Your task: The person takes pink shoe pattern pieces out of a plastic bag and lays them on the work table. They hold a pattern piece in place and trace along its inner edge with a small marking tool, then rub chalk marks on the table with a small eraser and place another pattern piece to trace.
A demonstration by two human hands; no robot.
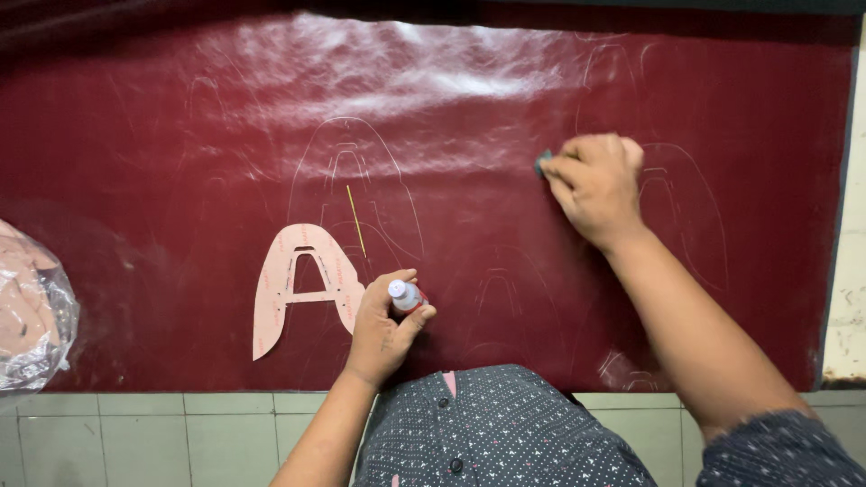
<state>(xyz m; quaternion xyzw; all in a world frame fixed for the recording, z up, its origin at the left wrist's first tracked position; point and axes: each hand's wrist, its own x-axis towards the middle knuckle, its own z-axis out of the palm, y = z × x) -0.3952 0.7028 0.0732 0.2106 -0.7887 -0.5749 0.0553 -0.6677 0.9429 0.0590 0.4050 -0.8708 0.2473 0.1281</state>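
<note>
The left hand (383, 325), low and centre in the frame, is clenched around a small bottle (404, 296) with a white cap, resting on the dark red leather sheet (162, 135) just right of the pale pink template (302, 284). The right hand (595, 185), upper right of centre, is closed on a small teal piece (542, 163) that peeks out at the fingertips and presses on the leather amid faint traced outlines. A thin yellow stick (356, 219) lies above the template. As I judge it, the bottle is the main risk: tipped in the fist so near the template, it could drip or smear onto the leather or the card if the cap is loose, which I cannot tell. The rubbing hand could also drag the glossy sheet and wrinkle it, since nothing visibly pins it down. The left wrist could nudge the template out of line. For room, the sheet runs open across the upper left and centre; its near edge meets the tiled ledge (180, 433) at the bottom, its right edge lies by the wall, and a plastic bag (32, 316) crowds the left edge.
</note>
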